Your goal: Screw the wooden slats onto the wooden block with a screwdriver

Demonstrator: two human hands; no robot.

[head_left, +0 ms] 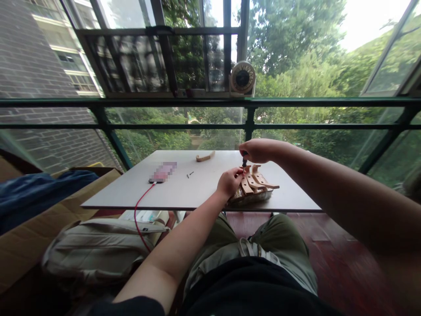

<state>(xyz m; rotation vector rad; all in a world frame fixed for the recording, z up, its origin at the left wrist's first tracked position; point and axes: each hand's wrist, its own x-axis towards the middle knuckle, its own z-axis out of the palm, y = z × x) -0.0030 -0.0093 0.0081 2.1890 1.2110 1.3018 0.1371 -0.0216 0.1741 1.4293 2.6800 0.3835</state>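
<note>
On a low grey table lies a cluster of curved wooden pieces joined into one assembly. My left hand is closed on its left side, steadying it. My right hand hovers just above the pieces, fingers wrapped round a small dark screwdriver that points down at the wood. One loose curved wooden piece rests near the table's far edge. Two small dark screws lie near the middle of the table.
A phone with a red cable lies left of centre. A beige bag and a cardboard box with blue cloth sit on the floor at left. A small fan stands on the window rail.
</note>
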